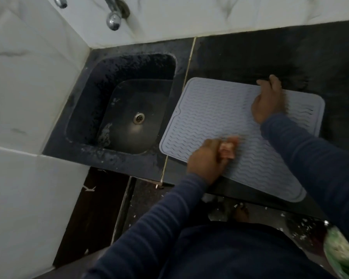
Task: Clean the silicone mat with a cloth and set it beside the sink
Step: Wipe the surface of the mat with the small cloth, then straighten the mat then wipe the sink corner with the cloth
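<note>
Silicone mat (206,109) beside the sink (129,65): left hand (206,160) grips a cloth (228,148) on it, right hand (268,101) holds its far edge.

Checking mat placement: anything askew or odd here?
The silicone mat lies skewed to the counter, its near edge at or past the counter's front. Below, white scraps litter the floor. The left hand grips the cloth; the right hand holds the mat's far edge.

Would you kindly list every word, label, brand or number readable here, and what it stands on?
None can be read: the silicone mat, cloth, sink, tap and wall tiles show no text.
The green item at lower right is too blurred to tell.
</note>
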The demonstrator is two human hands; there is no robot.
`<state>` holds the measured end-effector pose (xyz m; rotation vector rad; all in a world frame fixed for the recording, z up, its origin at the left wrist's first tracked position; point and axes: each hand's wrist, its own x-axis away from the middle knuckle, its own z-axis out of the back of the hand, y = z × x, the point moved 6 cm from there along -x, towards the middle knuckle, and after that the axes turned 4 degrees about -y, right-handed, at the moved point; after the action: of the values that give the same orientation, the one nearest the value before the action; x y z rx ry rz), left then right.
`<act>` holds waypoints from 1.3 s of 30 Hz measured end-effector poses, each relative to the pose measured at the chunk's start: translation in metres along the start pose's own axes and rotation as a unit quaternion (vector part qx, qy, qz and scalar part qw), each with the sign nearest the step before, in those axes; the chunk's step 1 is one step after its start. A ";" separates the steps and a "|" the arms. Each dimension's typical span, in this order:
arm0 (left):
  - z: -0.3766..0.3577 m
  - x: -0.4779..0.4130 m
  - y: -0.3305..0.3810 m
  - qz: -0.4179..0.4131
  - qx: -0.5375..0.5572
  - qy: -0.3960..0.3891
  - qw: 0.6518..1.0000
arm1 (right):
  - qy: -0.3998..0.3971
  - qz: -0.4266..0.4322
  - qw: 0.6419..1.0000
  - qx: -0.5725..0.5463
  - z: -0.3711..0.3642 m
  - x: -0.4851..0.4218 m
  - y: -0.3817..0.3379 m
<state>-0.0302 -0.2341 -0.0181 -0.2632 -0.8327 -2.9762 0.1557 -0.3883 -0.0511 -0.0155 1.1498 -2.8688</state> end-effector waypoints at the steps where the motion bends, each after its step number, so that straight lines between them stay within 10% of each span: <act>1: -0.015 -0.011 0.021 -0.042 -0.035 -0.033 0.998 | 0.019 -0.006 0.999 -0.028 0.004 0.006 -0.001; 6: -0.028 -0.047 0.025 -0.063 -0.105 -0.087 0.989 | 0.056 -0.081 0.994 -0.047 0.029 0.053 0.017; 14: 0.078 -0.115 -0.112 0.186 -0.106 0.027 0.976 | 0.044 -0.083 0.995 -0.047 0.032 0.123 0.022; 18: 0.064 -0.115 -0.072 0.150 0.224 0.055 0.961 | 0.010 -0.115 0.973 -0.201 0.008 0.126 -0.030; 23: 0.018 -0.081 0.016 0.103 0.573 -0.198 0.789 | 0.013 -0.067 0.965 -0.253 -0.010 0.088 -0.068; 29: 0.058 -0.109 -0.077 0.005 0.142 0.116 0.983 | -0.139 0.046 0.980 0.136 -0.077 0.085 -0.103; 33: 0.030 -0.124 -0.111 -0.011 -0.090 0.022 0.996 | -0.132 -0.015 0.976 0.173 -0.051 0.079 -0.066; 39: 0.032 -0.124 -0.110 -0.037 -0.061 0.054 0.996 | 0.032 -0.269 0.941 0.204 0.078 0.097 0.056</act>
<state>0.0871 -0.1241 -0.0688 -0.0764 -0.6656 -3.0833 0.0634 -0.4878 -0.0346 -0.2591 0.5944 -3.5607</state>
